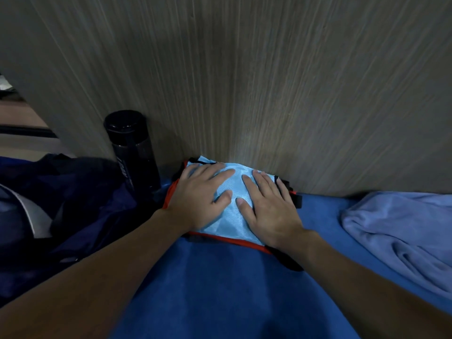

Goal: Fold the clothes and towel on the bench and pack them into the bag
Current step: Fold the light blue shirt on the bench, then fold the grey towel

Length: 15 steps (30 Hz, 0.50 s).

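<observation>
Both hands flat, fingers straight, nothing gripped. Left hand (pixel 203 199) and right hand (pixel 269 209) press side by side on the folded light-blue garment (pixel 225 223). It has red and black trim and lies on the blue bench (pixel 220 277), with its far edge against the wood-grain wall (pixel 269 94).

Step, as I read it: flattening the fold before the transfer.

Around the hands:
- The dark navy bag (pixel 73 192) is just left of the left hand. Its opening is slumped and I can't tell how wide it is.
- The black bottle (pixel 133 148) stands upright beyond the left hand, between bag and garment, close to the garment's left edge.
- The towel (pixel 403 228) lies well to the right of the right hand, crumpled and not yet folded.

Risks from here:
- The fabric looks slick and synthetic, so the fold will probably spring open once pressure comes off. Black strap ends already poke out under the right hand.
- Lifting from the top only would let the layers slide apart. Better to scoop from under with both hands.
- The path to the bag runs past the bottle, and a sweeping left forearm could tip it over.
- A collapsed bag mouth could snag the bundle and undo the fold. It may need one hand to hold it open, which leaves one for the carry.
</observation>
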Each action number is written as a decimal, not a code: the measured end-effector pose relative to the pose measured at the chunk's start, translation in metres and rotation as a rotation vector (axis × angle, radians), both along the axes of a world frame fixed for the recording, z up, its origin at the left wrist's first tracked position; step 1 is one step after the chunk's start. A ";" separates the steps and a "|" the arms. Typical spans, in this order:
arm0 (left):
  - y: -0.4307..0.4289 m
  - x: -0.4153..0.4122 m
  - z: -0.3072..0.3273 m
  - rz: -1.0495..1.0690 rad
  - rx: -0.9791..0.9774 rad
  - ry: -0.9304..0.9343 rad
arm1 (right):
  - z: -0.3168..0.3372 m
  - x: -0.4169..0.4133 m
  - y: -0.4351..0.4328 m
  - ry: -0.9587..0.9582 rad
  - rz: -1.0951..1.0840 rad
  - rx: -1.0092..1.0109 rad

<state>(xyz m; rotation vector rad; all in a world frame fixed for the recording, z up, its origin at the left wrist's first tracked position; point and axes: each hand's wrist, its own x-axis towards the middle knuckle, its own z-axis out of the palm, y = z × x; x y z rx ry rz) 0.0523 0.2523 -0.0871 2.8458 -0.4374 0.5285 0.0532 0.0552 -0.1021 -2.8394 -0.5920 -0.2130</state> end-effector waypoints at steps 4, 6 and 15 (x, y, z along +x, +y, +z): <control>-0.001 0.001 0.001 0.012 0.006 0.035 | 0.000 0.001 -0.001 0.029 0.011 0.000; -0.001 0.002 0.002 0.020 0.023 0.053 | 0.001 0.003 -0.001 0.048 0.019 -0.001; -0.015 0.004 0.023 0.054 0.138 0.012 | 0.035 -0.015 -0.006 -0.050 0.029 -0.044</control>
